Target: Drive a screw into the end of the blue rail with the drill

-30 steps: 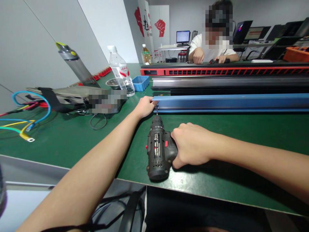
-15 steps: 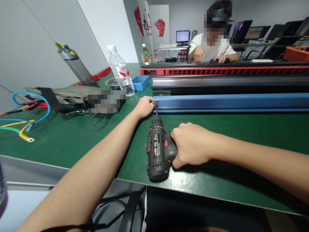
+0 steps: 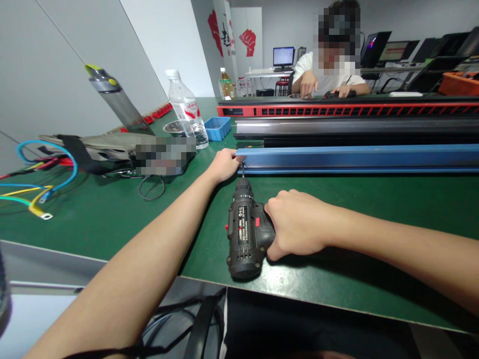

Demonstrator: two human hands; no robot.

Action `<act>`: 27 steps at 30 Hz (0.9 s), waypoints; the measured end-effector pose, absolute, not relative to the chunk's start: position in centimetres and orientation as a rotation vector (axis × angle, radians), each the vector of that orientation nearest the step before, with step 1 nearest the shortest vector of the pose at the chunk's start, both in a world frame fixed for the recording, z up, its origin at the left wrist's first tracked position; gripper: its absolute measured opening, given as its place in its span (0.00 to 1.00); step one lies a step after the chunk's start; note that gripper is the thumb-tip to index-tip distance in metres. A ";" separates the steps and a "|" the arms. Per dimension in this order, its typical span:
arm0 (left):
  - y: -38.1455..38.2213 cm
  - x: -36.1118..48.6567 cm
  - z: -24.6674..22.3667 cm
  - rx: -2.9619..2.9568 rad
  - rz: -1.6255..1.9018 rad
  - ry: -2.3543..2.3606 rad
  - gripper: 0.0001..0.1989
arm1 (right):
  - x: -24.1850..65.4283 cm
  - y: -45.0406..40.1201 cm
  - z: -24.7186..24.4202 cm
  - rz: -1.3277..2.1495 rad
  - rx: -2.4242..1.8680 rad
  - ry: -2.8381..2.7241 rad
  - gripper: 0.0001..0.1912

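A long blue rail [image 3: 352, 158] lies across the green table. My left hand [image 3: 225, 164] grips its left end, fingers closed around the edge, the fingertips partly hidden. In my right hand [image 3: 295, 224] is the grip of a black power drill [image 3: 245, 234], which lies on its side and points away from me. The drill's thin bit [image 3: 243, 171] reaches the left end of the rail, close to my left fingertips. Whether a screw sits at the tip is too small to tell.
Behind the rail lie a grey rail [image 3: 337, 127] and a red slotted rail [image 3: 337, 110]. A water bottle [image 3: 189, 112], blue tray [image 3: 218, 129], bag [image 3: 101, 149] and cables [image 3: 37, 199] are at the left. A person [image 3: 329, 75] sits opposite.
My hands, the drill and the blue rail show no clear movement. Across the table, the person's head and one hand have shifted slightly.
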State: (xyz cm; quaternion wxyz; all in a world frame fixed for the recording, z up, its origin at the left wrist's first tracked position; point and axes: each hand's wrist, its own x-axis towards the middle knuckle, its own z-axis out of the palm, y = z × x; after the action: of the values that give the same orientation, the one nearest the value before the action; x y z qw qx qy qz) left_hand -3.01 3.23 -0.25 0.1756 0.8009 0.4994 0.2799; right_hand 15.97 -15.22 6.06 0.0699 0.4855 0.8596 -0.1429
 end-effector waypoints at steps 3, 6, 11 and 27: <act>3.2 -3.0 -0.2 2.269 0.792 1.417 0.22 | 16.0 -15.2 6.0 -0.426 1.463 2.591 0.29; 3.1 -3.0 -0.1 2.266 0.794 1.423 0.20 | 16.0 -15.2 6.0 -0.423 1.467 2.605 0.28; 3.0 -2.9 0.0 2.266 0.799 1.419 0.20 | 16.0 -15.2 6.1 -0.418 1.459 2.592 0.29; 3.0 -2.9 0.1 2.258 0.796 1.438 0.20 | 16.0 -15.3 6.0 -0.431 1.461 2.606 0.29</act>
State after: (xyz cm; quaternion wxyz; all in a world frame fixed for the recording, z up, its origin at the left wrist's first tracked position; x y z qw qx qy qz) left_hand -2.86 2.96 0.08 0.1734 0.7963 0.5071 0.2806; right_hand 15.99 -15.28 6.02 0.0618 0.4830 0.8617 -0.1425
